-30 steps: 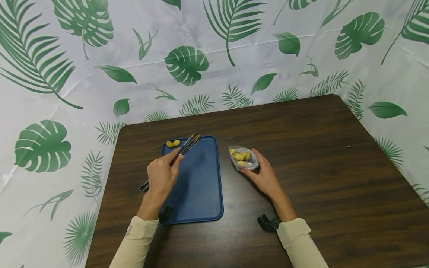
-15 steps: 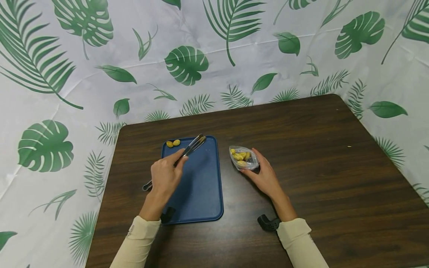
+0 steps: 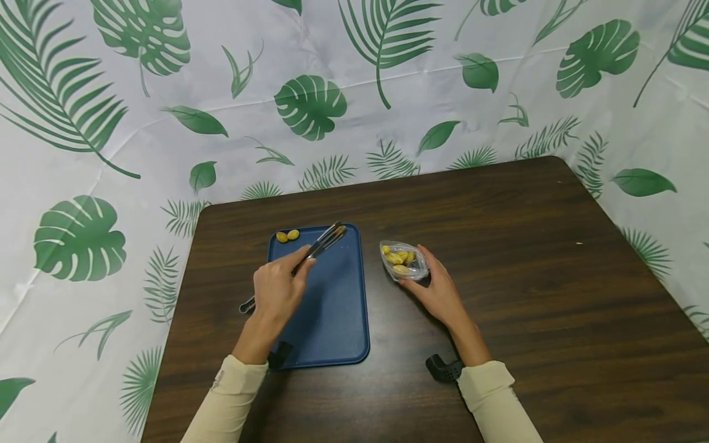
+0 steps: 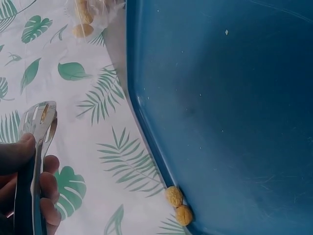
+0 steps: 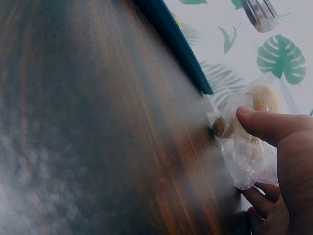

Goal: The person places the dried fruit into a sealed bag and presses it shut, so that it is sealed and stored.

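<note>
Farther right than a second ago, the tongs slant toward the far right corner of the tray, pinched in my left hand. Right of their tips, past the tray's edge, my right hand grips the clear bag.

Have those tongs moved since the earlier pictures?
Yes: in the head view, the tongs have shifted rightward over the blue tray, toward its far right corner.

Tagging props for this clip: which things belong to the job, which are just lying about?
Apparently the job:
tongs, in the left hand
clear bag with yellowish pieces, in the right hand
blue tray, two more pieces in its far-left corner

Incidental:
small pale speck on the table
leaf-print backdrop
</note>
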Available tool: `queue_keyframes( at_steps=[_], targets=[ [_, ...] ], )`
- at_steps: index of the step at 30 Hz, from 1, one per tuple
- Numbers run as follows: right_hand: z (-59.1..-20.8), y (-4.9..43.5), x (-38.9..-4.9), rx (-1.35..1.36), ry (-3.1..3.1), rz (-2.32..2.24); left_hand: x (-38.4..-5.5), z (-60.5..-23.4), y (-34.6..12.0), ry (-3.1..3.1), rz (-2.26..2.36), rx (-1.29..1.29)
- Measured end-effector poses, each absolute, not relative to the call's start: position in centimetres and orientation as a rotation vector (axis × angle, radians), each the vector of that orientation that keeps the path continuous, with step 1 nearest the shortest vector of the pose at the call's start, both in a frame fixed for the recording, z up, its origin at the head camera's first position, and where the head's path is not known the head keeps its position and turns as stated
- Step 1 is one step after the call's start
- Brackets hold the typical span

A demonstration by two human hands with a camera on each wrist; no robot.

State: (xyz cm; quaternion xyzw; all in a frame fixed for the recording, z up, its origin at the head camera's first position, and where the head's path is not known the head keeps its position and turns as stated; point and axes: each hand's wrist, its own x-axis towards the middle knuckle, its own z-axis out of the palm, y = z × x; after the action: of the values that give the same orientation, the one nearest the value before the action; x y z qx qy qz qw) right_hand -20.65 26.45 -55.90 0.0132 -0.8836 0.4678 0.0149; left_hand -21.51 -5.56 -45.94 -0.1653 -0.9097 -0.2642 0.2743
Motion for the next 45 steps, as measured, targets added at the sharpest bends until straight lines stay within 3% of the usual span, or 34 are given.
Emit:
queue_keyframes(
  at_steps=[45],
  targets=[
    [-55.8,26.6,-20.6,0.043,-2.749,1.482,-20.8,-45.8,-3.7,-2.458,-0.720,-0.593]
  ],
)
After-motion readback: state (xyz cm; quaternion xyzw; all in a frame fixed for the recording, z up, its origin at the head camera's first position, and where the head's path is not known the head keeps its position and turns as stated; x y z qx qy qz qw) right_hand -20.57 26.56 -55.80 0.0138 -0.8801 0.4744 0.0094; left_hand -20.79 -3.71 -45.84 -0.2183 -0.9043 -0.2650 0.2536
